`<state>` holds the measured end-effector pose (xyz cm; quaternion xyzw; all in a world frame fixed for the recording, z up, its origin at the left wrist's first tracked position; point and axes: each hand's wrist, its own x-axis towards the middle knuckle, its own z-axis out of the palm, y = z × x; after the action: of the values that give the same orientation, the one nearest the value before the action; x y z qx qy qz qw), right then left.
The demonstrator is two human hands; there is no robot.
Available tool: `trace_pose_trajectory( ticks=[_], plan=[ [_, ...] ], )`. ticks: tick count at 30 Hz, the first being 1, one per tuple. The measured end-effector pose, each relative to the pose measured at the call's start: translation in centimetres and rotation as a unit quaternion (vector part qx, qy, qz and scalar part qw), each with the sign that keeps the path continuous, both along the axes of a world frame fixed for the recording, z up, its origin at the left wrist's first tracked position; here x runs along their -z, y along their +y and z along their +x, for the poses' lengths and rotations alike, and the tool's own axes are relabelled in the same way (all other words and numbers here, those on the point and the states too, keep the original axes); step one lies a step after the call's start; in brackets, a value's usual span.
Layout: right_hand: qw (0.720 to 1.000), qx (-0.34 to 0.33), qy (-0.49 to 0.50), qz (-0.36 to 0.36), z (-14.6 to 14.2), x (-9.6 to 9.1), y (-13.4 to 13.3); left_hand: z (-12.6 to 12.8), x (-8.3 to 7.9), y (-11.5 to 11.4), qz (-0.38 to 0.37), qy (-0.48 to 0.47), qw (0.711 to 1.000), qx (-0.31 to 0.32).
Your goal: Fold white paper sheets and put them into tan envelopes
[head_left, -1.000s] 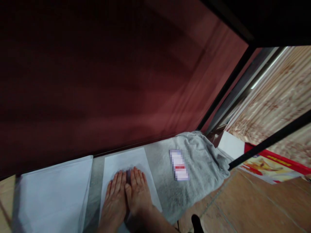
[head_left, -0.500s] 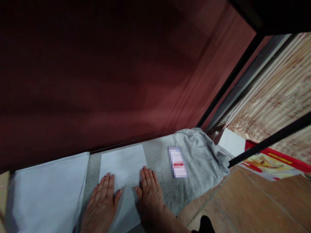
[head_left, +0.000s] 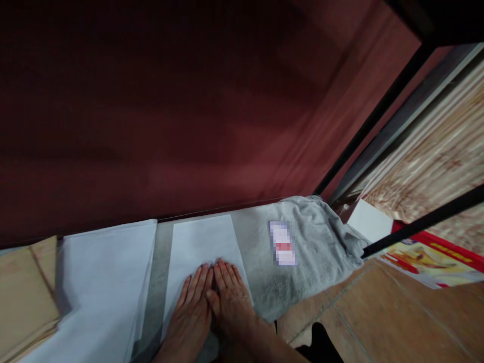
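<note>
My left hand [head_left: 191,317] and my right hand [head_left: 230,300] lie flat side by side, fingers stretched out, on a white sheet of paper [head_left: 202,242]. The sheet rests on a grey towel [head_left: 302,242] spread on the floor. Both hands are open and hold nothing. A small blurred-out card [head_left: 283,243] lies on the towel to the right of my right hand.
A stack of white paper [head_left: 106,282] lies to the left, with brown cardboard [head_left: 22,287] beyond it. A dark red panel [head_left: 170,111] rises behind. At right are a black bar [head_left: 423,222], a red printed box [head_left: 434,254] and tiled floor [head_left: 378,317].
My hands were together, spread apart across the sheet half a second ago, and are now back side by side in its middle. The view has shifted slightly left.
</note>
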<state>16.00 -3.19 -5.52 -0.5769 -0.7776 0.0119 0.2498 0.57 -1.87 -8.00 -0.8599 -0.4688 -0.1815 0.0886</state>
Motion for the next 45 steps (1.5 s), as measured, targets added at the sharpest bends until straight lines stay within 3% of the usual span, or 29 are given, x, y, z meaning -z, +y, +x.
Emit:
trace_pose_trajectory(
  ticks=[9, 18, 25, 33, 37, 42, 45],
  plan=[
    [0.998, 0.021, -0.052, 0.021, 3.1, 1.0, -0.1, -2.1, -1.3, -0.8, 0.015, -0.013, 1.000, -0.004],
    [0.995, 0.062, -0.077, 0.021, 6.6, 1.6, 0.8, -2.1, -4.4, -1.9, -0.064, -0.010, 0.997, 0.034],
    [0.997, -0.068, -0.035, 0.003, 3.8, 1.1, 0.7, -1.5, -4.3, -2.0, -0.077, 0.017, 0.995, 0.062],
    [0.989, -0.099, -0.112, -0.017, 4.1, 1.4, 0.5, -1.5, -4.3, -2.1, -0.091, 0.009, 0.994, 0.066],
    [0.988, -0.061, -0.139, -0.012, 5.8, 1.1, 1.0, -1.9, -3.8, -2.2, -0.106, -0.015, 0.993, 0.045],
    [0.987, 0.057, -0.148, 0.009, 9.0, 1.4, 1.7, -2.4, -2.6, -2.2, -0.105, -0.038, 0.994, -0.015],
    [0.989, 0.092, -0.119, 0.015, 9.3, 0.9, 1.9, -2.6, -2.2, -2.0, -0.084, -0.052, 0.994, -0.043]
  ],
)
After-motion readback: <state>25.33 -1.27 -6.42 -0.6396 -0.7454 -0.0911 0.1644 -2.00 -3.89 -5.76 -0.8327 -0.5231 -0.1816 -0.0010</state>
